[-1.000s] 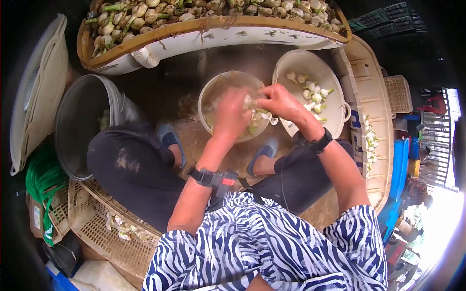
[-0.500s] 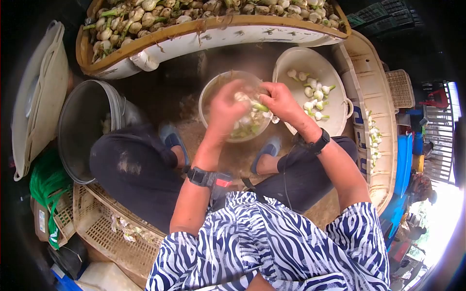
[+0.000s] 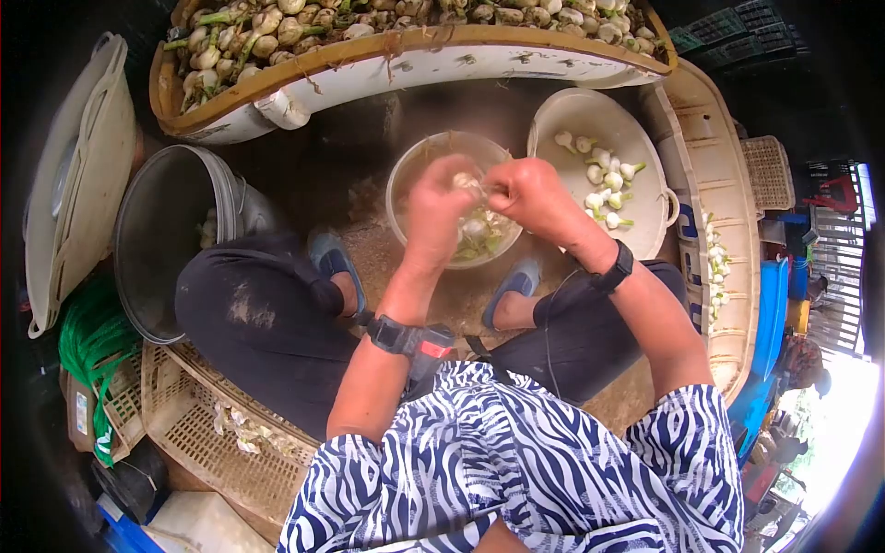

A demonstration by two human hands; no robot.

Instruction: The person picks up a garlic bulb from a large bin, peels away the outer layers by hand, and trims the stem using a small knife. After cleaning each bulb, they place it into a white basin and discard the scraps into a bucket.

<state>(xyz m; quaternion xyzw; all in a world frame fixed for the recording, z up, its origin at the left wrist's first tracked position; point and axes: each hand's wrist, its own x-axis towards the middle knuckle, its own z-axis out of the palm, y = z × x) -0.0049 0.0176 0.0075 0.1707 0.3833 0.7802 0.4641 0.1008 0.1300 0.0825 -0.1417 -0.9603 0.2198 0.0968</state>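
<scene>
At the left edge of the frame leans a pale tub [image 3: 97, 175], with a grey bucket [image 3: 161, 258] tipped beside it and green netting [image 3: 92, 336] below. A long trough [image 3: 433, 76] heaped with garlic spans the top. Near centre, the left hand [image 3: 437, 207], blurred, is closed on a garlic bulb [image 3: 467, 182] above a round bowl [image 3: 403, 184]. The right hand [image 3: 532, 194] meets it, fingers curled; their exact grip cannot be told. Right of centre, a white basin [image 3: 604, 115] holds trimmed bulbs [image 3: 615, 182].
</scene>
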